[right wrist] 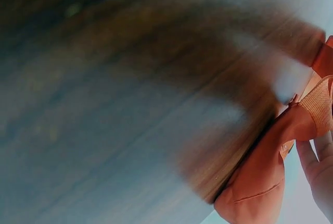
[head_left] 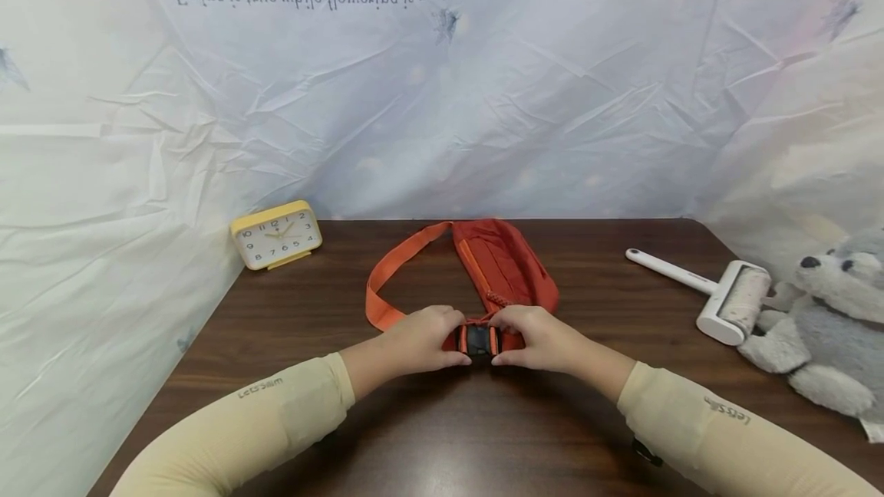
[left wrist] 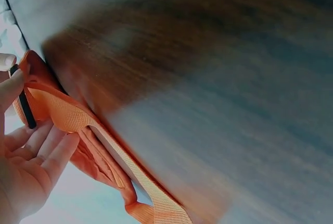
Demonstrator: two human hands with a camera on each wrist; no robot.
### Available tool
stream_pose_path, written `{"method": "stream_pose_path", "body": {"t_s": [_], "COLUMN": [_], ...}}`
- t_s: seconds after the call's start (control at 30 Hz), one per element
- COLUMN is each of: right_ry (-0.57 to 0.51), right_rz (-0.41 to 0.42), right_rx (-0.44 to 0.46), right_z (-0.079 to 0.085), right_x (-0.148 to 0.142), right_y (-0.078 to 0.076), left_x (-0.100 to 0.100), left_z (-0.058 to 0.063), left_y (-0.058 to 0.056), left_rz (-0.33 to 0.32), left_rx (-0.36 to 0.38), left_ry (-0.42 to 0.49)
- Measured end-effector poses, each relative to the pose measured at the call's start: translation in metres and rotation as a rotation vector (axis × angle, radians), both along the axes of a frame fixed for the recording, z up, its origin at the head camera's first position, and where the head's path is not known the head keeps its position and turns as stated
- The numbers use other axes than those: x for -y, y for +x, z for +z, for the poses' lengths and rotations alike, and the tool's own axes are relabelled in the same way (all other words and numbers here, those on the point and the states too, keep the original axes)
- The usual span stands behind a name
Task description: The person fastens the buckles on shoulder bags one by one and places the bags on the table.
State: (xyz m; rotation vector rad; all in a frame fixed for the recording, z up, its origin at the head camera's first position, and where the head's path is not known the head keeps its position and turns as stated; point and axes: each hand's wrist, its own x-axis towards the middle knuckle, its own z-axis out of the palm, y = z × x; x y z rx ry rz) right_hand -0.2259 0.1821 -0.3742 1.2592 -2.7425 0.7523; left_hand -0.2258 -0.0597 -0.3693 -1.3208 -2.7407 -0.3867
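Note:
A red sling bag (head_left: 507, 263) lies on the table, its orange strap (head_left: 387, 282) looping out to the left. At the near end of the bag is a black buckle (head_left: 478, 340) with orange webbing on both sides; its two halves look joined. My left hand (head_left: 414, 340) pinches the buckle's left end between thumb and fingers. From the other side, my right hand (head_left: 552, 341) pinches its right end the same way. In the left wrist view the black buckle (left wrist: 27, 110) shows edge-on at the fingertips. The right wrist view catches the bag (right wrist: 260, 187) beside the right fingers.
A yellow alarm clock (head_left: 278, 236) stands at the back left of the brown table (head_left: 414, 436). To the right lie a white lint roller (head_left: 718, 320) and a grey plush toy (head_left: 836, 343). Pale printed sheeting (head_left: 442, 113) hangs behind and at the sides.

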Motion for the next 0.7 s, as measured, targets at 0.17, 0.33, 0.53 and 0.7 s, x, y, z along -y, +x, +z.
{"method": "stream_pose_path", "body": {"t_s": [0.17,0.33,0.53,0.7], "right_ry": [0.027,0.058,0.093,0.107], "right_rz": [0.014,0.029,0.033,0.037], "right_rx": [-0.007,-0.014,-0.017,-0.006], "right_z": [0.0001,-0.0002,-0.0006,-0.0013], "right_x": [0.0018,0.0044,0.0070,0.0079], "right_y": [0.0002,0.0012,0.0027,0.0043], "left_x": [-0.0002,-0.0007,-0.0006,-0.0025], "left_z": [0.0013,0.0022,0.0003,-0.0009], "left_y": [0.0013,0.0028,0.0034,0.0038], "left_rz": [0.024,0.046,0.064,0.086], "left_rx": [0.018,0.027,0.020,0.040], "left_ry": [-0.039,-0.092,-0.152,-0.190]}}
